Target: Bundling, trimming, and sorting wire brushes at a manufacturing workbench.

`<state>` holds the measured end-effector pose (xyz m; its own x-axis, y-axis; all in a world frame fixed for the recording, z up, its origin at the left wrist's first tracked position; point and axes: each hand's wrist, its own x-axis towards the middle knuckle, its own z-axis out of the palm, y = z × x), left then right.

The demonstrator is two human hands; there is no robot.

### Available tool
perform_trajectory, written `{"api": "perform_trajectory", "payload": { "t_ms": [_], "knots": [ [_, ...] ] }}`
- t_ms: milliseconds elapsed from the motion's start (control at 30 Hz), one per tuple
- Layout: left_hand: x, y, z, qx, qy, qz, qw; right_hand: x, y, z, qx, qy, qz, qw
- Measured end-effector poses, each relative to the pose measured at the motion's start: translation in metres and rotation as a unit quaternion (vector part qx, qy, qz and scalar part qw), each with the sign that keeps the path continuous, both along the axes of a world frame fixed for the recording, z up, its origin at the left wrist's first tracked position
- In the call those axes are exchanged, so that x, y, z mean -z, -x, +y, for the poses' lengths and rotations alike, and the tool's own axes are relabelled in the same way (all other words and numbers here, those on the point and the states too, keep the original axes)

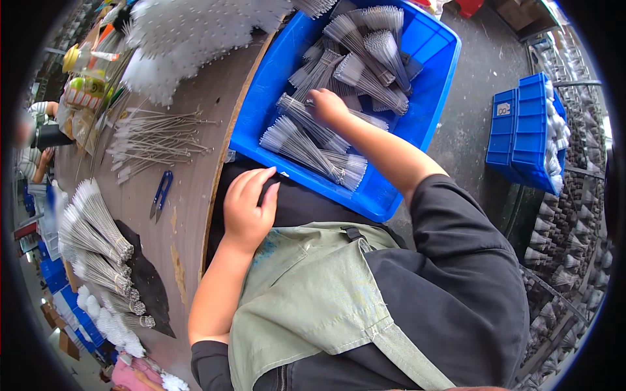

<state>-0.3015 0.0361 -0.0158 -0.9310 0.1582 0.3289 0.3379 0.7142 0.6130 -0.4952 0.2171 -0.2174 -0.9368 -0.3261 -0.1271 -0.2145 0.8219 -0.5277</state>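
Note:
My right hand (327, 109) reaches into a large blue plastic bin (417, 140), its fingers curled closed among tied bundles of thin wire brushes with white bristle ends. One brush bundle (306, 120) lies right under that hand; whatever the fingertips hold is hidden. Another brush bundle (297, 143) rests at the bin's near side, and several more are heaped toward the far end. My left hand (250, 210) is held just outside the bin's near left corner, above my lap. Its fingers are stretched out with the thumb apart, and it holds nothing.
On the wooden table (189, 215) at left lie blue thread snips (161, 195), loose wire brushes (156, 140), tied bundles (98, 228) and a big white brush pile (189, 39). Blue crates (515, 130) and full racks (567, 260) stand at right. Another person (39, 143) is at far left.

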Motion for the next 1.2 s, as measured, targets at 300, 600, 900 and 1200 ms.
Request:
{"api": "perform_trajectory", "payload": {
  "t_ms": [300,600,900,1200],
  "knots": [
    [0.054,0.012,0.013,-0.071,-0.134,-0.194,0.969,0.017,0.012,-0.062,-0.001,-0.1,0.021,0.995],
    [0.082,0.008,-0.002,-0.147,-0.218,-0.231,0.937,-0.049,-0.014,0.016,-0.08,0.279,0.023,0.957],
    [0.073,0.012,0.001,-0.146,-0.169,-0.214,0.951,-0.177,0.012,0.022,0.024,0.247,0.078,0.965],
    [0.065,0.01,0.006,-0.129,-0.16,-0.193,0.96,0.019,0.025,0.018,-0.036,-0.106,-0.073,0.991]
  ]
}}
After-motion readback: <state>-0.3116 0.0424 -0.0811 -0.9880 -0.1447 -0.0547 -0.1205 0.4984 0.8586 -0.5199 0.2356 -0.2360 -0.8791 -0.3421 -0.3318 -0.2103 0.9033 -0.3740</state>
